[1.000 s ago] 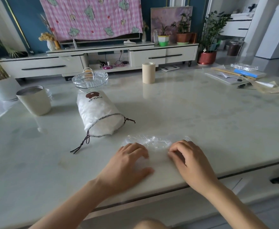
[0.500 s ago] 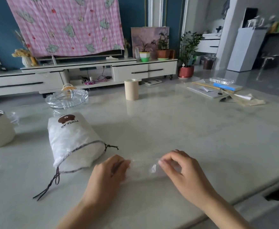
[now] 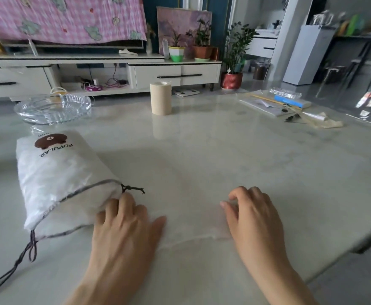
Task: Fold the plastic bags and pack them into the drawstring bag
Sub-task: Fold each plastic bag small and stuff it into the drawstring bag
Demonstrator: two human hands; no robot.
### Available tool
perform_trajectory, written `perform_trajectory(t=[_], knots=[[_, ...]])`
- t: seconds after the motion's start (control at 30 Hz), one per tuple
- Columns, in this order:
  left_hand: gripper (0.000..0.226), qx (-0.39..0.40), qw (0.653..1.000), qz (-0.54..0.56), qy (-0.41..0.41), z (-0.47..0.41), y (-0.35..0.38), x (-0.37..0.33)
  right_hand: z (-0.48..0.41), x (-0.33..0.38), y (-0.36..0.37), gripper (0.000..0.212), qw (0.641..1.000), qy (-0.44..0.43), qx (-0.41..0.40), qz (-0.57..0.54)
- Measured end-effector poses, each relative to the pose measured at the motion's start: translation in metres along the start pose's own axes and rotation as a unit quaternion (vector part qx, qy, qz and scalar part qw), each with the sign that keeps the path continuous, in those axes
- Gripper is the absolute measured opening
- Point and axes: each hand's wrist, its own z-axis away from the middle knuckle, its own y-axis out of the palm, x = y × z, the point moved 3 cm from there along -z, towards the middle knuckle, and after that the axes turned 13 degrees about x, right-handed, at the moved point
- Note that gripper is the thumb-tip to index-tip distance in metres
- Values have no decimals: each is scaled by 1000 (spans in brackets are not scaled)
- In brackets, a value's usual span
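On a pale marble table (image 3: 224, 150), a bulging white drawstring bag (image 3: 57, 172) lies at left of frame, mouth open, suggesting much of the packing is done. At lower centre, one clear plastic bag (image 3: 193, 225) lies flattened, apparently mid-fold and not yet packed. The left hand (image 3: 125, 230) rests flat on its left end. The right hand (image 3: 255, 219) touches the other end with bent fingers; whether it pinches is unclear.

Pressed a clear plastic bag (image 3: 193, 224) flat onto the bench (image 3: 224, 150) with left hand (image 3: 125, 234) and right hand (image 3: 255, 219), just beside a white drawstring bag (image 3: 59, 172) lying on its side.
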Motion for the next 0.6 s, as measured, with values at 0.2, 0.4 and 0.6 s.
perform_trajectory(t=[0.2,0.4,0.6], knots=[[45,11,955,292,-47,-6,-7,2,-1,-6,-1,30,998,42,-47,-7],[23,-20,830,548,-105,-15,-26,2,2,-6,-8,24,999,10,-43,2],[18,86,819,567,-28,-11,-41,5,2,-1,-27,17,939,9,-45,-341]])
